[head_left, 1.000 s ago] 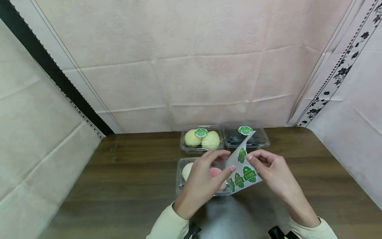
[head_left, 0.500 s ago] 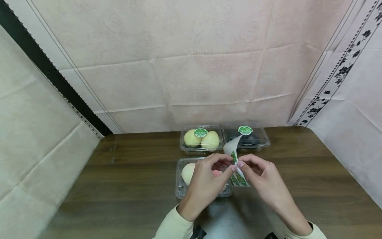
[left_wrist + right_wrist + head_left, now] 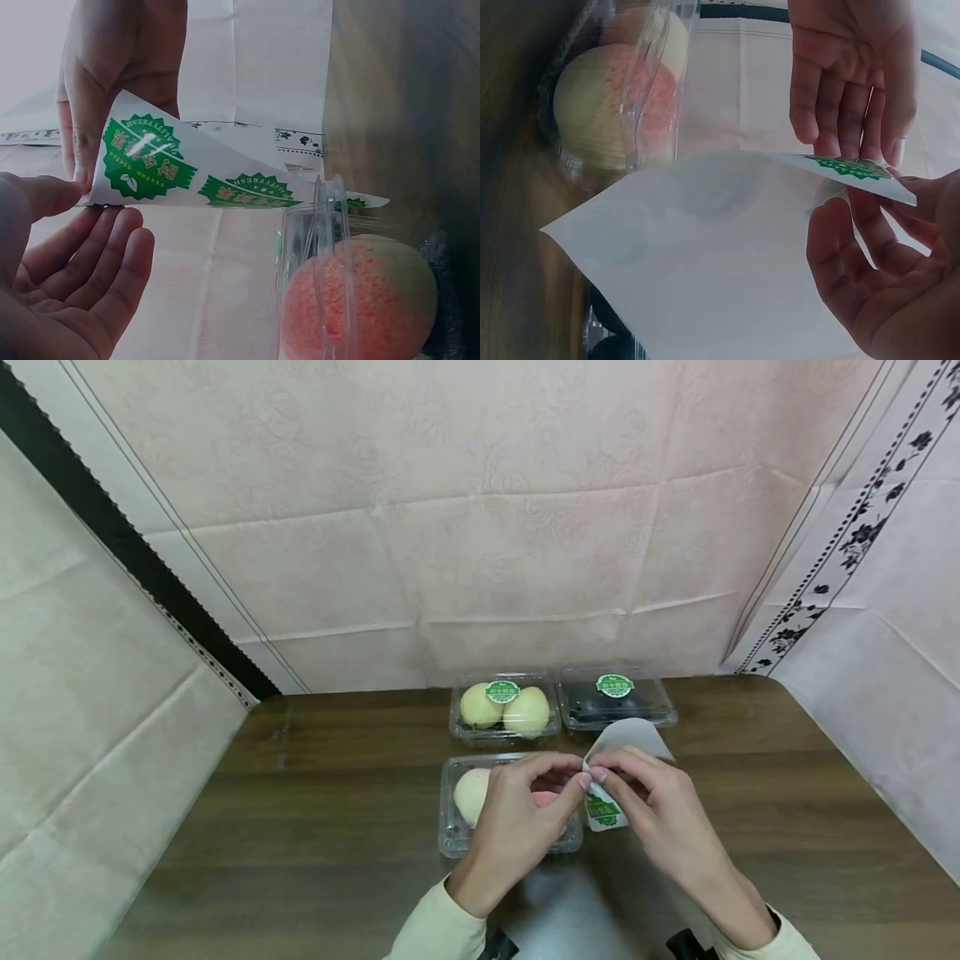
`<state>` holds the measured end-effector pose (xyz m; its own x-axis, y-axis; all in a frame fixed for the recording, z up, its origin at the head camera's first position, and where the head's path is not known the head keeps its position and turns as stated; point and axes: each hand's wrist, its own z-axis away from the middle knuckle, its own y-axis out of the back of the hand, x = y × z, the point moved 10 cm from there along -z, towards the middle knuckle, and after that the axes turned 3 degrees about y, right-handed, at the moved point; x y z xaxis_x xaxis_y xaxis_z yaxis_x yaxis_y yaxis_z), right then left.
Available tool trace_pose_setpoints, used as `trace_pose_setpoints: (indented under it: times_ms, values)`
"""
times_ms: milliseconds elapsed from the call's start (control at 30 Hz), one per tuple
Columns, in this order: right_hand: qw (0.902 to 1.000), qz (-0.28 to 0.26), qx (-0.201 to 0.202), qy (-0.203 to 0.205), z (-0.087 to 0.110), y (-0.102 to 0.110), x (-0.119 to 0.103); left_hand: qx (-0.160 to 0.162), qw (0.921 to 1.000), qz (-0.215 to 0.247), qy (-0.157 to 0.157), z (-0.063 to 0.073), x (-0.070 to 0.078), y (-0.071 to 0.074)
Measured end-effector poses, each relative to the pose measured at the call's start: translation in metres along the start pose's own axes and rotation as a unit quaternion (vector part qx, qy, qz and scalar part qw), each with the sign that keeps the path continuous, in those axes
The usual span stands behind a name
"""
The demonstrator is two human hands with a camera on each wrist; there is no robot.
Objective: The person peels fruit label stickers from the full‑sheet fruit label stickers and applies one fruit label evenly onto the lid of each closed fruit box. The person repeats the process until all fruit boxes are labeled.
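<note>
A sheet of green badge-shaped stickers [image 3: 633,737] is held up and bent between both hands, its plain white back showing in the right wrist view. My right hand [image 3: 663,814] pinches the sheet with thumb and fingers. At the same edge, my left hand [image 3: 517,818] pinches with thumb and index finger, the other fingers curved loosely below. Under and beside the left hand stands a clear plastic box [image 3: 448,835]. It holds a pale fruit [image 3: 471,795] and a pink-red peach [image 3: 390,300], partly hidden by that hand in the head view.
Behind, near the table's far edge, stand two more lidded clear boxes. One holds pale yellow-green fruits [image 3: 527,712], the other dark fruit [image 3: 600,706]; each lid bears a green sticker [image 3: 615,685]. Cloth [image 3: 487,527] hangs round the brown wooden table [image 3: 337,827].
My right hand has moved left to meet the left hand at the sticker sheet's edge. The sheet has bent over, its top now leaning right with the white back showing.
</note>
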<state>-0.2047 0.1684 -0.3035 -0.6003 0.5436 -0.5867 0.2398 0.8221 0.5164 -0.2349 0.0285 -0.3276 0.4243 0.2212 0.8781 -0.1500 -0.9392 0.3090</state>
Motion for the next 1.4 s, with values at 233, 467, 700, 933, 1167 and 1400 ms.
trace_pose_setpoints:
  times_ms: [233, 467, 700, 933, 1167, 1400]
  values:
    - [0.9990, 0.029, -0.004, 0.034, 0.000, -0.004, -0.003, -0.003, 0.9999, 0.003, 0.012, -0.001, -0.006, 0.001]
    - [0.9967, 0.049, -0.007, 0.064, -0.002, -0.005, -0.007, -0.001, 0.9991, 0.027, 0.034, -0.002, -0.012, 0.001]
    - [0.9971, 0.045, -0.013, 0.061, -0.002, -0.007, -0.008, 0.007, 0.9965, 0.055, 0.063, -0.003, -0.020, 0.002]
    - [0.9979, 0.052, -0.014, 0.038, 0.000, -0.008, -0.004, 0.008, 0.9943, 0.070, 0.080, -0.002, -0.024, 0.000]
    - [0.9986, 0.042, -0.008, 0.030, 0.002, -0.008, -0.003, 0.013, 0.9936, 0.069, 0.089, 0.000, -0.024, 0.000]
    - [0.9996, 0.026, -0.007, 0.009, 0.002, -0.009, -0.001, 0.025, 0.9930, 0.066, 0.094, 0.002, -0.026, 0.002]
